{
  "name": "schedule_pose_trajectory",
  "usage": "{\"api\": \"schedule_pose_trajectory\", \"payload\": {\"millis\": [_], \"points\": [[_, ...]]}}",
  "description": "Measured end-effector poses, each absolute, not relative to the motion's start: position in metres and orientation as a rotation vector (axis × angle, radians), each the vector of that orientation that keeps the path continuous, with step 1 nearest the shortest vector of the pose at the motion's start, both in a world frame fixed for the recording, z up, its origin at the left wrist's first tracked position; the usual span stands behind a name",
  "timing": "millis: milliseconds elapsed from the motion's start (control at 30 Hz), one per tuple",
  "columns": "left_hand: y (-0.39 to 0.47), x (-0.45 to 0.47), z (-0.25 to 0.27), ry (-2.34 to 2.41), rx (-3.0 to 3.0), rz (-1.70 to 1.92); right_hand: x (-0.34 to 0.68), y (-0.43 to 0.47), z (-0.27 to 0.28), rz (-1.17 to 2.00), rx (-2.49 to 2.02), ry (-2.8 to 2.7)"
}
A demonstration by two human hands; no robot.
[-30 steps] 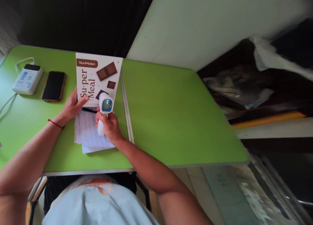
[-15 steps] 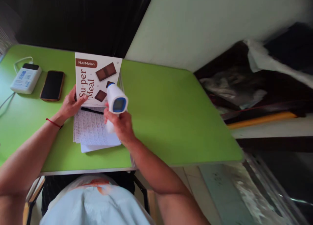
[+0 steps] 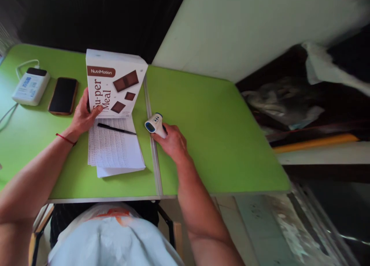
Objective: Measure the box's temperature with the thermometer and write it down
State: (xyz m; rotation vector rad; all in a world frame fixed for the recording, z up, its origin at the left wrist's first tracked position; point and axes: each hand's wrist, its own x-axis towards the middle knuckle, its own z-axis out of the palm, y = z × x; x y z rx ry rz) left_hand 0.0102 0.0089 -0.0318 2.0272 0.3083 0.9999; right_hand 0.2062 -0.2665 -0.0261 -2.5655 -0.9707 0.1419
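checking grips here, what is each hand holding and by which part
Right hand grips the thermometer by its handle; left hand holds the box by its lower left edge.

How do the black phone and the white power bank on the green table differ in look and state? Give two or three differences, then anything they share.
The phone is thin, black and brown-edged; the power bank is thicker and white with a blue label. The power bank has a white cable at it; no cable shows at the phone. The phone lies nearer the left hand than the power bank. Both lie flat, untouched, side by side on the table.
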Motion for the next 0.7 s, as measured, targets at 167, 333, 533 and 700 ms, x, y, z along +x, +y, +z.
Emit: {"api": "schedule_pose_trajectory", "payload": {"millis": [167,333,533,700], "points": [[0.016,0.009,-0.037,0.361,2.085,0.986,0.208,-0.269,-0.029,0.132,-2.562,-1.008],[0.016,0.010,-0.038,0.322,2.063,0.969,0.204,-0.271,-0.033,-0.189,-2.475,-1.153],[0.016,0.007,-0.042,0.394,2.184,0.971,0.178,-0.255,-0.013,-0.330,-2.028,-1.756],[0.012,0.000,-0.041,0.475,2.280,0.946,0.158,-0.224,-0.020,-0.276,-2.179,-1.823]]}}
